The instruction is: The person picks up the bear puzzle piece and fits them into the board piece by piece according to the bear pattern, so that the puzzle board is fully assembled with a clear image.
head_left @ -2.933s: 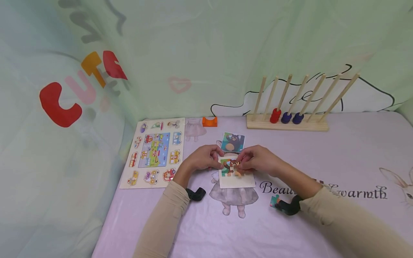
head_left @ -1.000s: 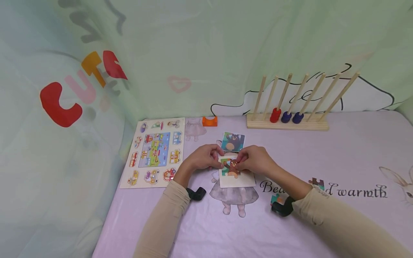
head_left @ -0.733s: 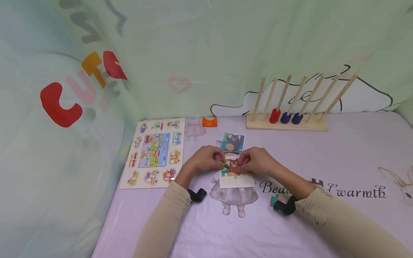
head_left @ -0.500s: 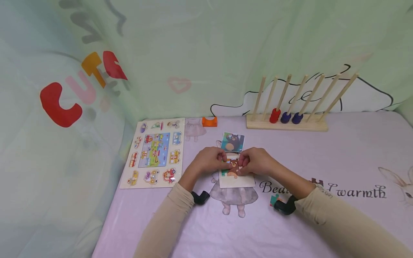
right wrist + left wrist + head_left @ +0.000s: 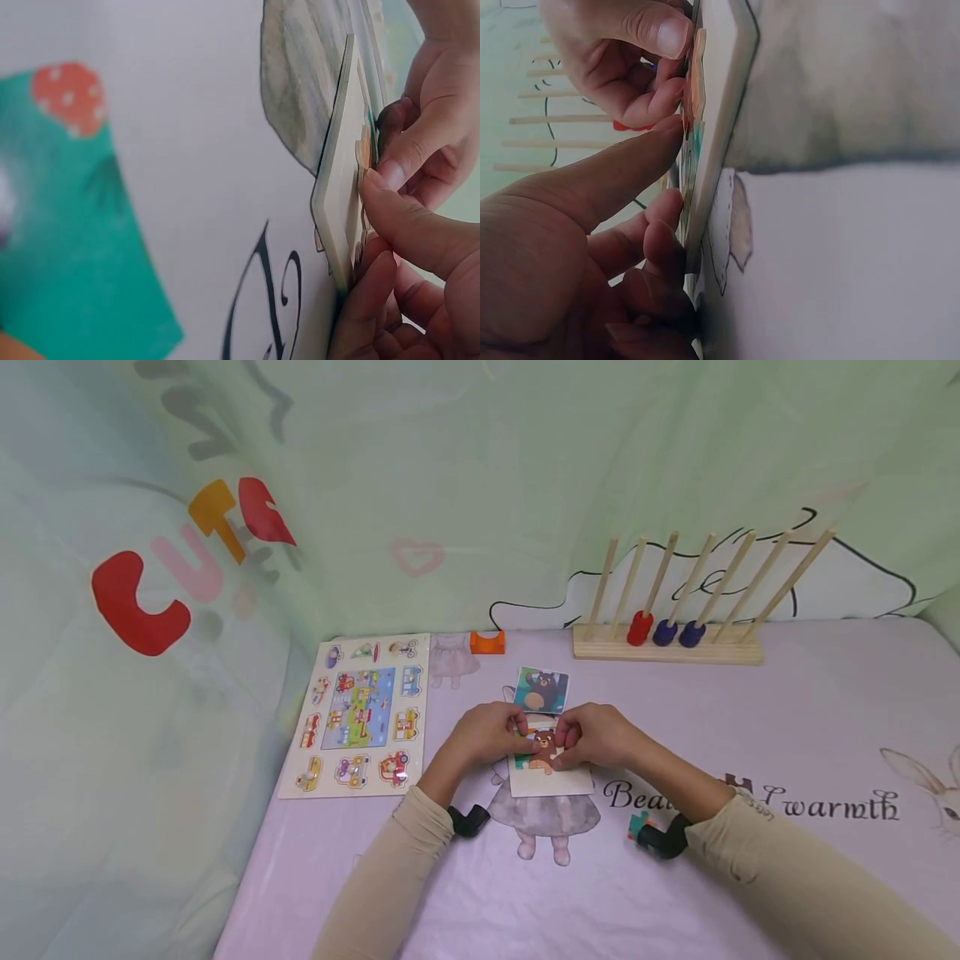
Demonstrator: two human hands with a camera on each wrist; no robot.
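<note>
A pale square puzzle board [image 5: 551,783] lies in front of me with bear-picture pieces [image 5: 545,747] on its upper left part. My left hand [image 5: 487,732] rests at the board's left side, its thumb pressing on the pieces. With thumb and fingers my right hand [image 5: 597,735] pinches the right edge of the bear piece. Both thumbs lie close together on the pieces in the left wrist view, where the board [image 5: 727,60] is seen edge-on. Just behind the board is a bear picture card [image 5: 542,691].
A teal puzzle piece [image 5: 639,823] lies beside my right wrist's black camera mount, and a brown piece [image 5: 738,782] is partly behind that forearm. A vehicle puzzle board [image 5: 360,710] lies left, an orange block [image 5: 487,644] behind, and a wooden peg rack [image 5: 667,652] at the back right.
My left hand has moved right, its thumb coming onto the bear piece. My right hand earlier brought that piece down against the left piece; it has since shifted only slightly.
</note>
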